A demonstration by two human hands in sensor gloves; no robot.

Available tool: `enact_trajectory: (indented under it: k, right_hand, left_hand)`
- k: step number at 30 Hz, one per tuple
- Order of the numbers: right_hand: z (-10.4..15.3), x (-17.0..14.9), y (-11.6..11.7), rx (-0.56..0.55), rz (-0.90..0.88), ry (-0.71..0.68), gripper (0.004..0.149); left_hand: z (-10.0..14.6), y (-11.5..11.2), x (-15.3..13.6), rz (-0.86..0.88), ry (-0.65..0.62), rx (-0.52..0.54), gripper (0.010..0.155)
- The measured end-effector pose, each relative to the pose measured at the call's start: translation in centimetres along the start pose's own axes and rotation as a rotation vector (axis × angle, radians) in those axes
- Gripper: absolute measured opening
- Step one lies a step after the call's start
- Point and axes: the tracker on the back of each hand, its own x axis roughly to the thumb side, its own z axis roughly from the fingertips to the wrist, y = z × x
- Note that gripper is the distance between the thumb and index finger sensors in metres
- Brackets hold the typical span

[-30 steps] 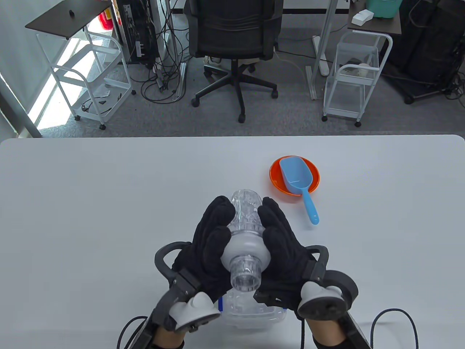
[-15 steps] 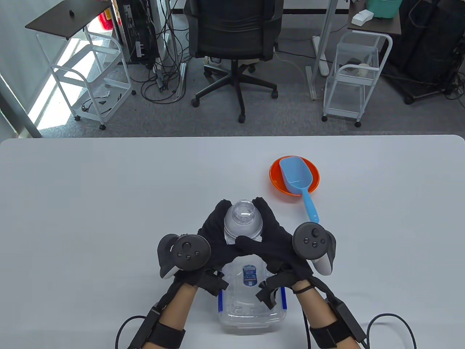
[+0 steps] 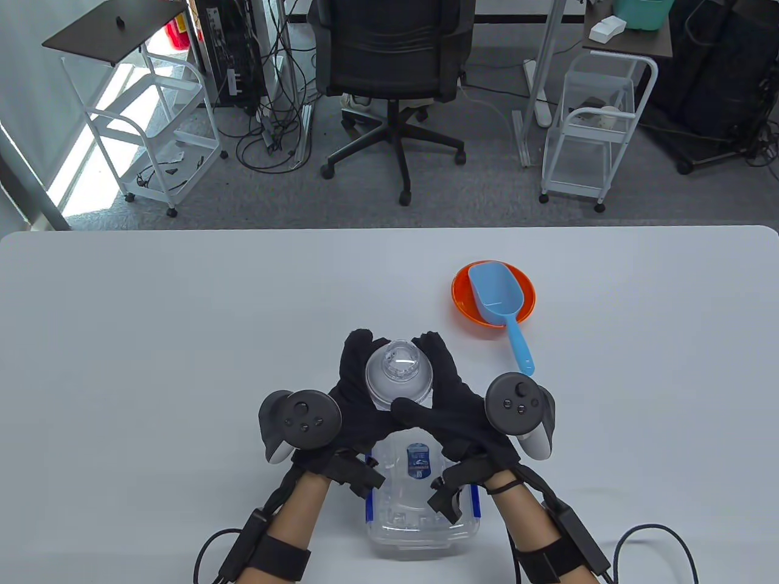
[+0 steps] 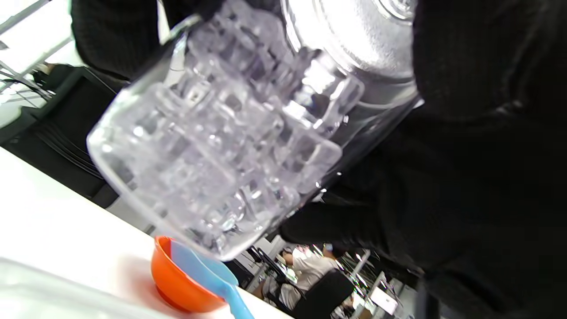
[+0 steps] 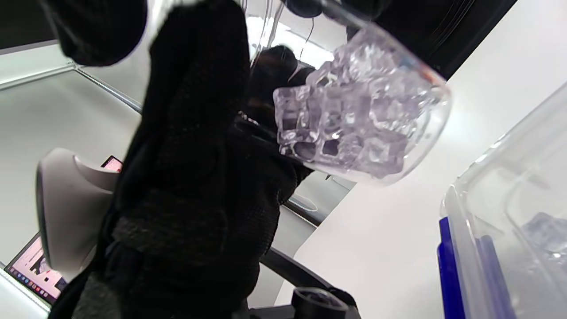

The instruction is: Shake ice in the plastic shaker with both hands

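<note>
Both gloved hands grip a clear plastic shaker (image 3: 398, 371) with a grey domed lid and clear cap, held upright above the table near its front middle. My left hand (image 3: 359, 389) wraps its left side, my right hand (image 3: 447, 389) its right side, right thumb across the front. The wrist views show the shaker's body (image 4: 212, 146) packed with ice cubes (image 5: 354, 124), lifted off the table surface.
A clear lidded ice box with blue clasps (image 3: 420, 511) sits under my wrists at the table's front edge. An orange bowl (image 3: 465, 301) holding a blue scoop (image 3: 502, 304) stands to the right, behind the hands. An office chair and carts stand beyond the table.
A second ago the shaker lay tilted with its cap toward me. Both hands have turned it upright, cap up, and it has shifted slightly left since half a second ago.
</note>
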Motion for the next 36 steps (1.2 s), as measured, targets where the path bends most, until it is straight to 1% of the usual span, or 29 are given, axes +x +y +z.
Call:
enact_trajectory:
  k: [2, 4, 5, 6, 7, 10, 13, 15, 18, 22, 24, 28, 31, 36]
  right_hand:
    - [0.2, -0.1, -0.3, -0.018, 0.088, 0.012, 0.102]
    - [0.5, -0.3, -0.7, -0.022, 0.164, 0.034, 0.102]
    - [0.5, -0.3, -0.8, -0.027, 0.172, 0.04, 0.101]
    - [0.6, -0.5, -1.0, -0.036, 0.171, 0.051, 0.101]
    - [0.7, -0.6, -1.2, -0.037, 0.167, 0.057, 0.101]
    - [0.8, -1.0, -1.8, -0.043, 0.159, 0.084, 0.1]
    - [0.9, -1.4, -2.3, -0.043, 0.157, 0.103, 0.1]
    - [1.0, -1.7, -2.5, -0.064, 0.174, 0.116, 0.1]
    - [1.1, -2.1, -2.9, -0.074, 0.176, 0.142, 0.1]
    - [1.1, -2.7, -3.1, -0.076, 0.158, 0.167, 0.099]
    - [1.0, -3.0, -2.9, -0.063, 0.188, 0.181, 0.099]
    - [1.1, -3.0, -2.5, -0.051, 0.296, 0.196, 0.1]
    - [1.1, -2.9, -2.4, -0.051, 0.298, 0.187, 0.1]
    - [1.2, -3.0, -2.5, -0.045, 0.281, 0.177, 0.1]
  left_hand:
    - [-0.2, 0.9, -1.6, -0.013, 0.076, 0.047, 0.124]
    - [-0.6, 1.9, -4.0, -0.054, 0.14, 0.064, 0.124]
    - [-0.7, 2.3, -4.9, -0.077, 0.154, 0.07, 0.125]
    - [-0.8, 3.0, -6.4, -0.118, 0.193, 0.074, 0.125]
    - [-0.7, 3.3, -7.3, -0.14, 0.228, 0.076, 0.125]
    - [0.0, 4.8, -11.4, -0.187, 0.352, 0.092, 0.124]
    - [1.2, 6.3, -15.2, -0.228, 0.481, 0.082, 0.122]
    - [1.9, 7.3, -17.0, -0.266, 0.558, 0.089, 0.122]
    - [3.1, 8.4, -19.3, -0.269, 0.639, 0.102, 0.122]
    - [4.1, 9.4, -21.2, -0.236, 0.699, 0.105, 0.122]
    - [4.4, 9.8, -21.7, -0.205, 0.725, 0.126, 0.121]
    - [4.9, 9.9, -22.3, -0.224, 0.734, 0.114, 0.12]
    - [5.2, 9.8, -22.6, -0.157, 0.737, 0.123, 0.12]
    - [5.5, 10.0, -22.5, -0.15, 0.725, 0.134, 0.119]
